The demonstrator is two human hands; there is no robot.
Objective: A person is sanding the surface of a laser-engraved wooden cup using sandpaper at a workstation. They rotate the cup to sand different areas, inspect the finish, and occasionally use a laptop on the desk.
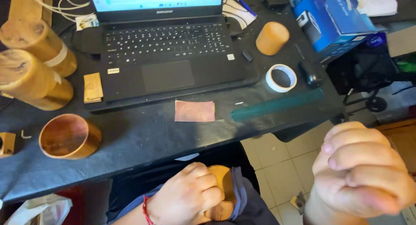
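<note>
Wooden piece gripped in lap, below the table edge.
Left hand point(190, 192) closed around a wooden cylinder point(221, 194) on the lap; right hand point(359, 173) a raised, empty fist. Open wooden cup point(69, 136) on the black table point(151, 134), nothing visible inside.

Smooth wooden piece point(222, 194), glossy hollow wooden cylinder point(69, 136), matt dark tabletop point(151, 138), rough sandpaper sheet point(195, 111)

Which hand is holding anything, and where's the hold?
Left hand grips a wooden piece around its side, down in the lap. Right hand is a closed fist; nothing visible in it.
</note>
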